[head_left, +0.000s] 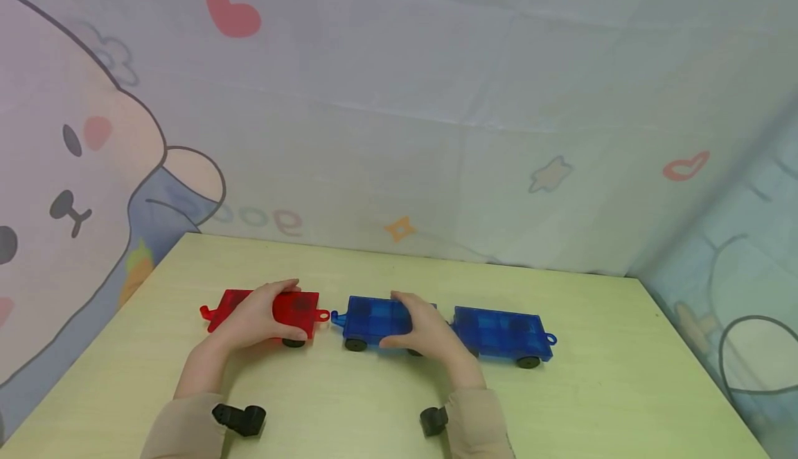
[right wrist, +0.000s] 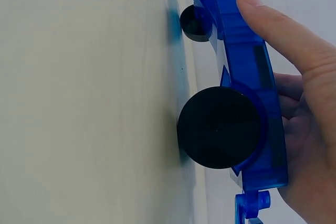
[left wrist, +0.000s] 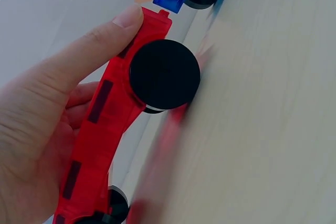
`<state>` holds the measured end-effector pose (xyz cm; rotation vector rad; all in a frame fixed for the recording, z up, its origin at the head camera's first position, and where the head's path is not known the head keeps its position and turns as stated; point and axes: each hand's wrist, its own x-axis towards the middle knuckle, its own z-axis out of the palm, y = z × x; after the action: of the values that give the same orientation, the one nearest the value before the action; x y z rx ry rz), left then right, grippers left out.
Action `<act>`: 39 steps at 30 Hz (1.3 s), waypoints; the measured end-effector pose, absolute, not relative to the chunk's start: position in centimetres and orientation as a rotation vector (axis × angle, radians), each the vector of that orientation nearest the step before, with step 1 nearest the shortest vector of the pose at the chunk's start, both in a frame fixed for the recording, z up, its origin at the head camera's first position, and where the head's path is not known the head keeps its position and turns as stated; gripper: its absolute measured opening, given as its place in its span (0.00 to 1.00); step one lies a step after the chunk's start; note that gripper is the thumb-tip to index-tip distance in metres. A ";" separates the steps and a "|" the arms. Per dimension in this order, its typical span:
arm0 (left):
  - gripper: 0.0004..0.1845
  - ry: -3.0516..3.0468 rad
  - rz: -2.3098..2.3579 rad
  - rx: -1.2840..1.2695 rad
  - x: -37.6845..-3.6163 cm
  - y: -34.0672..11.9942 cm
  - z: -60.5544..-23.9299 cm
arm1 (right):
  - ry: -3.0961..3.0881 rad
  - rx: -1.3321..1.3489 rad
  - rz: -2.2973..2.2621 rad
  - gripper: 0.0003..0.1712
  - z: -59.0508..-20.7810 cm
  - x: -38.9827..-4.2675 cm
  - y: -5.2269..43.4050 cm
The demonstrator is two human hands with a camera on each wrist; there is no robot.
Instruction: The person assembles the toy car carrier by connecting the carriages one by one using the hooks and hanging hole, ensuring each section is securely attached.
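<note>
Head view: left of centre, the left hand (head_left: 252, 317) pinched a see-through red toy train car (head_left: 298, 308) with black wheels (head_left: 294, 343); mid-frame, the right hand (head_left: 429, 329) pinched a blue car (head_left: 374, 317). That hand partly hid another blue car (head_left: 505, 331), right of centre.

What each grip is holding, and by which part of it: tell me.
The left grip holds the red toy wagon by its near and far long sides; the right grip holds the middle blue toy wagon the same way, around mid-length.

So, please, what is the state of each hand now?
Left hand: holding the red toy car.
Right hand: holding the middle blue toy car.
</note>
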<state>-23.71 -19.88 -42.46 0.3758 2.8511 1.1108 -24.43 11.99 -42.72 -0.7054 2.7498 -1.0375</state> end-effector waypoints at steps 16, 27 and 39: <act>0.53 2.845 1.124 0.382 -23.8 -19.9 -42.4 | 2.737 -0.695 -1.058 0.52 -42.4 -24.3 12.1; 0.54 2.843 1.123 0.407 -23.7 -20.0 -42.4 | 2.729 -0.706 -1.061 0.52 -42.5 -24.4 12.1; 0.53 2.833 1.149 0.400 -23.6 -20.0 -42.3 | 2.722 -0.697 -1.070 0.52 -42.4 -24.3 12.1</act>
<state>-23.65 -19.97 -42.34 0.4001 2.8334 1.1489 -24.34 12.07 -42.40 -0.6974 2.7224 -1.0695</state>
